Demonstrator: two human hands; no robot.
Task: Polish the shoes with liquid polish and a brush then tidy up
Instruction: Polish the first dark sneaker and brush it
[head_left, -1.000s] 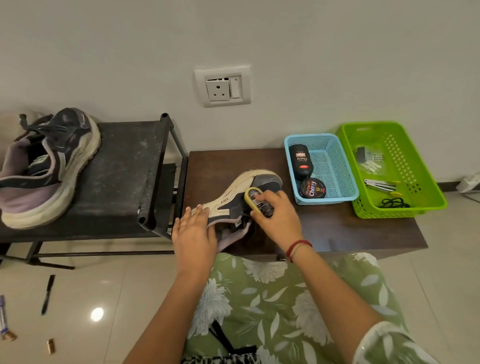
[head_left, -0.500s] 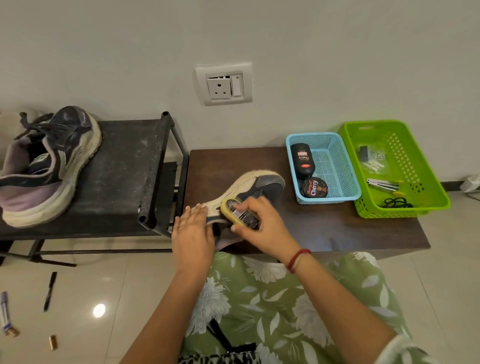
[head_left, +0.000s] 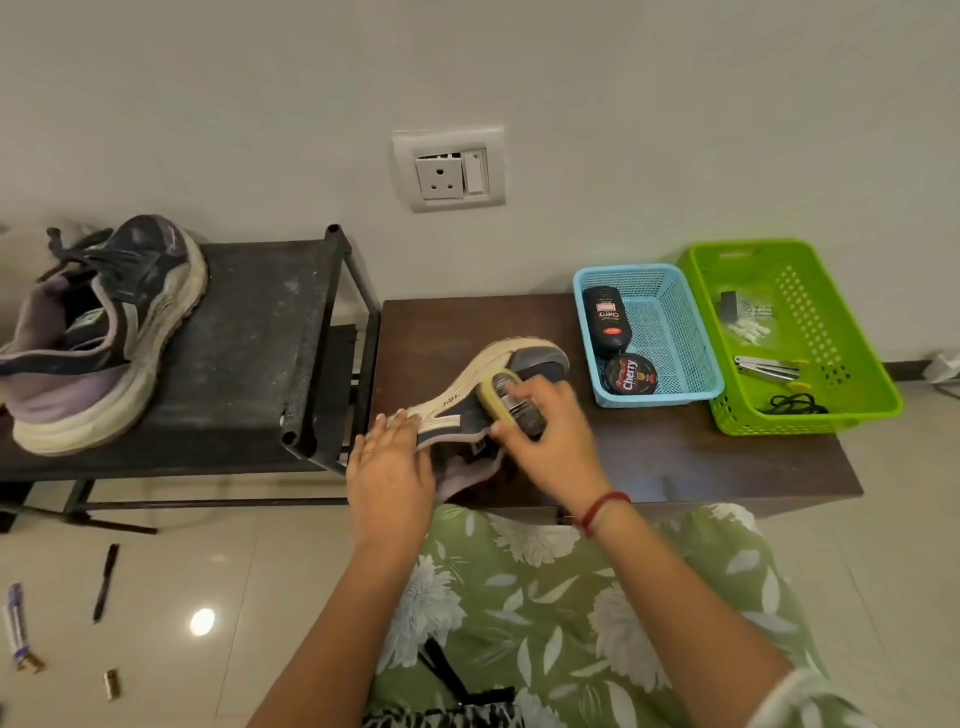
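On dark table (head_left: 675, 457), left end: working shoe (head_left: 540, 358) laid on its side. Gripping brush (head_left: 506, 402) with right hand (head_left: 556, 441), pressed to upper near toe. Back toward toe now after sliding heelward half a second ago, so mid-stroke, brushing ongoing. Pinning heel with left hand (head_left: 389, 467), flat, fingers straight. Left liquid polish (head_left: 605, 322) in blue basket (head_left: 660, 397). Probably still to do: second shoe (head_left: 104, 332) on rack (head_left: 249, 364), tidy-up.
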